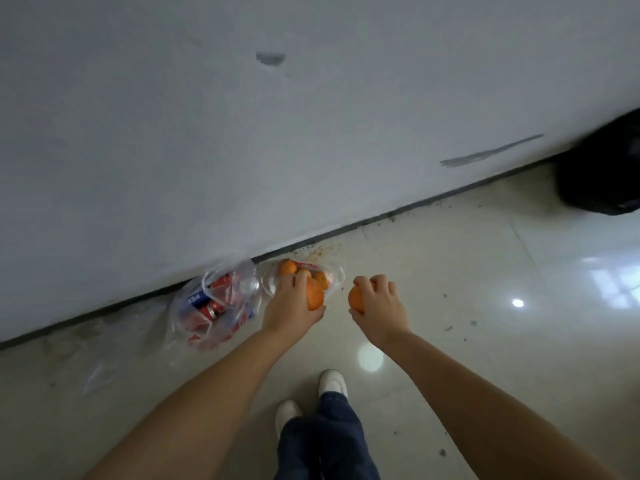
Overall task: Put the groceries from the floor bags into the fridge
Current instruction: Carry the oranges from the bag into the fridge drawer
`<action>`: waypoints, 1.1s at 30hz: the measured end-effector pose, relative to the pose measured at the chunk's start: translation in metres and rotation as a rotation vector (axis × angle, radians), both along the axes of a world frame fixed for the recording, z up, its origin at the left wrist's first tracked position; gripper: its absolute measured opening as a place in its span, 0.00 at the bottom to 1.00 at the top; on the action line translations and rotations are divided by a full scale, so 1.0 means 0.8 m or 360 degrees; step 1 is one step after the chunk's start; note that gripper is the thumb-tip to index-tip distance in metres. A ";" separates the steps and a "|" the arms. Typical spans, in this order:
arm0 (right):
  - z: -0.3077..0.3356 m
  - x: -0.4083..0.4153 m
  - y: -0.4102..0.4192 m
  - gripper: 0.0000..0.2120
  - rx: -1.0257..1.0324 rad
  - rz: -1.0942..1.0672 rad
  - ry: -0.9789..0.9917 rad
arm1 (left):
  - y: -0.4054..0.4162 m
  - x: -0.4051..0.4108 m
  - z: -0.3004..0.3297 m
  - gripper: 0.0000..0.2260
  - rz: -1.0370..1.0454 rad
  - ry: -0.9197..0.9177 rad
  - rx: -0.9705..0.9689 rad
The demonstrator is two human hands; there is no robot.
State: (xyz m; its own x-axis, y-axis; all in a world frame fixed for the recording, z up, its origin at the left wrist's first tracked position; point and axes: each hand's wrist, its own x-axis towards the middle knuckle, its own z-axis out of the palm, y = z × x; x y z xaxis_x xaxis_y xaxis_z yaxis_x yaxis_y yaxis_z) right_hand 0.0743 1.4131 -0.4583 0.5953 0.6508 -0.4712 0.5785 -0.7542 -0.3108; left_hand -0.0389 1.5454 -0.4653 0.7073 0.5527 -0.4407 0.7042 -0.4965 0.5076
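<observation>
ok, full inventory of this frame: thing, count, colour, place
oranges: two held, orange, one per hand; at least three more in the right-hand bag
fruit bag: one, clear plastic, floor by the wall
can bag: one, clear with red print, left of fruit bag
drink cans: several, red and blue, inside it; count unclear
black object: one, floor, far right
left hand: gripping an orange over the fruit bag
right hand: gripping an orange
shoes: two, white

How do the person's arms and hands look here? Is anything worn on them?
Both forearms are bare, with no sleeves in view. The left hand and the right hand wear no gloves, and no watch, ring or bracelet shows on the wrists or fingers. No markings are visible.
</observation>
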 end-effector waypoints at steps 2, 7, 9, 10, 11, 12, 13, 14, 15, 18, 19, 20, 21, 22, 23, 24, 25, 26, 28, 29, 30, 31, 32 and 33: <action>0.060 0.002 -0.021 0.25 0.0045 -0.0068 -0.0039 | -0.007 0.011 0.060 0.30 -0.0052 -0.0047 -0.0007; 0.177 -0.003 -0.087 0.24 0.0156 -0.0367 -0.0196 | -0.054 0.035 0.180 0.30 -0.0416 -0.0183 0.0037; 0.217 -0.015 -0.125 0.25 0.0188 -0.0550 -0.0270 | -0.083 0.040 0.221 0.31 -0.0600 -0.0275 0.0013; 0.235 -0.023 -0.146 0.25 0.0200 -0.0643 -0.0315 | -0.098 0.042 0.240 0.31 -0.0701 -0.0313 0.0026; 0.253 -0.032 -0.168 0.25 0.0209 -0.0730 -0.0365 | -0.116 0.044 0.259 0.30 -0.0799 -0.0347 0.0051; 0.269 -0.041 -0.191 0.25 0.0216 -0.0809 -0.0414 | -0.134 0.045 0.278 0.30 -0.0892 -0.0380 0.0084; 0.286 -0.052 -0.215 0.26 0.0226 -0.0892 -0.0458 | -0.154 0.047 0.296 0.30 -0.0988 -0.0414 0.0115; 0.302 -0.063 -0.238 0.26 0.0241 -0.0974 -0.0504 | -0.175 0.048 0.313 0.30 -0.1086 -0.0458 0.0135; 0.318 -0.076 -0.262 0.26 0.0256 -0.1047 -0.0552 | -0.198 0.049 0.329 0.31 -0.1180 -0.0502 0.0137; 0.365 -0.123 -0.343 0.26 0.0289 -0.1260 -0.0703 | -0.281 0.046 0.373 0.32 -0.1454 -0.0636 0.0136; 0.378 -0.141 -0.374 0.26 0.0294 -0.1327 -0.0747 | -0.314 0.044 0.386 0.32 -0.1564 -0.0683 0.0156; 0.391 -0.160 -0.406 0.26 0.0298 -0.1392 -0.0792 | -0.349 0.039 0.399 0.32 -0.1679 -0.0723 0.0177; 0.402 -0.180 -0.439 0.26 0.0304 -0.1459 -0.0839 | -0.385 0.031 0.411 0.32 -0.1793 -0.0751 0.0195; 0.413 -0.201 -0.472 0.26 0.0307 -0.1525 -0.0892 | -0.422 0.022 0.421 0.32 -0.1906 -0.0778 0.0214; 0.423 -0.223 -0.505 0.26 0.0305 -0.1590 -0.0948 | -0.459 0.012 0.432 0.32 -0.2013 -0.0804 0.0229; 0.432 -0.246 -0.538 0.26 0.0295 -0.1653 -0.1003 | -0.497 0.002 0.443 0.31 -0.2109 -0.0834 0.0242; 0.440 -0.270 -0.573 0.26 0.0274 -0.1716 -0.1059 | -0.535 -0.009 0.454 0.31 -0.2192 -0.0873 0.0250; 0.449 -0.296 -0.607 0.26 0.0245 -0.1779 -0.1116 | -0.575 -0.021 0.463 0.31 -0.2267 -0.0919 0.0243; 0.463 -0.349 -0.677 0.25 0.0191 -0.1894 -0.1207 | -0.654 -0.049 0.482 0.29 -0.2398 -0.1014 0.0189; 0.469 -0.376 -0.712 0.26 0.0169 -0.1947 -0.1242 | -0.694 -0.065 0.489 0.29 -0.2462 -0.1063 0.0168; 0.474 -0.404 -0.746 0.26 0.0141 -0.1987 -0.1270 | -0.733 -0.082 0.496 0.29 -0.2520 -0.1108 0.0156; 0.479 -0.431 -0.779 0.26 0.0110 -0.2013 -0.1291 | -0.772 -0.100 0.500 0.29 -0.2562 -0.1141 0.0138; 0.485 -0.457 -0.811 0.26 0.0082 -0.2033 -0.1306 | -0.810 -0.119 0.505 0.29 -0.2590 -0.1166 0.0108; 0.491 -0.482 -0.844 0.26 0.0053 -0.2054 -0.1324 | -0.847 -0.137 0.510 0.30 -0.2614 -0.1179 0.0073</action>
